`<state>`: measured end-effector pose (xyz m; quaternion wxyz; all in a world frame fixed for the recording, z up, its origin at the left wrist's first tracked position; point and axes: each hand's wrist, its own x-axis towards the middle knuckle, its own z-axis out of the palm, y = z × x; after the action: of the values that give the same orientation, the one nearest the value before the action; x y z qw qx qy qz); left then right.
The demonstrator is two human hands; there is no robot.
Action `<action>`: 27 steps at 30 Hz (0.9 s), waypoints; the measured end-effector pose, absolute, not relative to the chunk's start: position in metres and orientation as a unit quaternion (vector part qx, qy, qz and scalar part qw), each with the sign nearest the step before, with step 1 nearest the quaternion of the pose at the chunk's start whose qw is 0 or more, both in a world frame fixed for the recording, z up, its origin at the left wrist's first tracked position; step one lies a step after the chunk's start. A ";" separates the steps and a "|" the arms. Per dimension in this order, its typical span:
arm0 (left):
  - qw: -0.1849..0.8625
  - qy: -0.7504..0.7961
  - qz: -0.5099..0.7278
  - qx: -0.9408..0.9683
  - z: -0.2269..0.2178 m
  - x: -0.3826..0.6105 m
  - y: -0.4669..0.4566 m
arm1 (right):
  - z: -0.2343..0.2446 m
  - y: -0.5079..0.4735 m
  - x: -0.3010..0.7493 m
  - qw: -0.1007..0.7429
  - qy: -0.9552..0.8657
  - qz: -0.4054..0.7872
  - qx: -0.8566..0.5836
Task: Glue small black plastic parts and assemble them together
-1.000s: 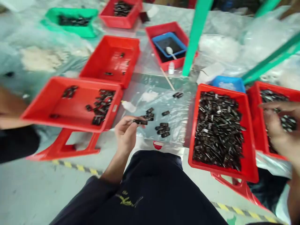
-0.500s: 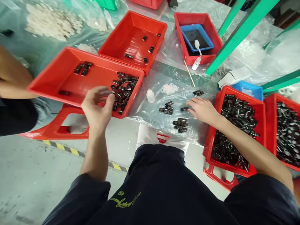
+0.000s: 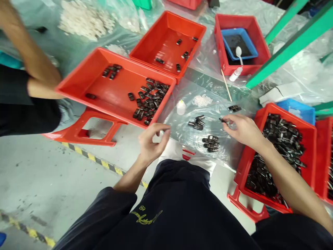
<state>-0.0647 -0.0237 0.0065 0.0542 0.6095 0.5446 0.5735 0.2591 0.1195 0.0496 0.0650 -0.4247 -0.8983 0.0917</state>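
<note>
My left hand (image 3: 153, 143) is just off the near right corner of a red tray (image 3: 109, 100). Its thumb and forefinger curve with a gap between them, holding nothing. Inside that tray lies a heap of small black pieces with shiny ends (image 3: 149, 102). Over the plastic-covered table (image 3: 179, 130), my right hand (image 3: 241, 129) pinches one small black piece (image 3: 222, 120) at its fingertips. Two little groups of like pieces, one nearer me (image 3: 210, 143) and one behind it (image 3: 197, 122), lie to the left of this hand. A few more pieces (image 3: 234, 108) rest just beyond it.
A red bin of black pieces (image 3: 283, 139) stands at right. A small white bottle (image 3: 181, 107) and white bits (image 3: 202, 100) sit mid-table. Behind are another red tray (image 3: 166, 52) and a red box (image 3: 244, 21). A green post (image 3: 288, 45) slants at right; another person's arm (image 3: 39, 66) is at left.
My left hand has left the red tray and moved right, toward the table's near edge. My right hand has lifted a black piece off the plastic. The whole view has shifted slightly.
</note>
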 end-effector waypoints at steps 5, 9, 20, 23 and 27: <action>0.177 0.410 0.419 0.790 0.010 -0.001 0.023 | 0.070 0.103 0.269 0.160 -0.829 0.232 -0.483; 0.123 0.381 0.223 0.888 0.002 0.047 0.079 | 0.073 0.087 0.279 0.222 -0.779 0.286 -0.512; 0.157 0.319 0.121 0.927 -0.003 0.062 0.121 | 0.072 0.049 0.298 0.236 -0.748 0.355 -0.509; 0.244 0.327 0.244 0.880 0.005 0.052 0.106 | 0.070 0.049 0.297 0.237 -0.758 0.348 -0.498; 0.283 0.310 0.379 0.825 0.022 0.038 0.081 | 0.068 0.048 0.290 0.234 -0.771 0.342 -0.483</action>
<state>0.0380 0.0806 0.0215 0.2825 0.8250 0.3103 0.3785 0.2896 0.0481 0.0685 0.2336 -0.4831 -0.7714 0.3422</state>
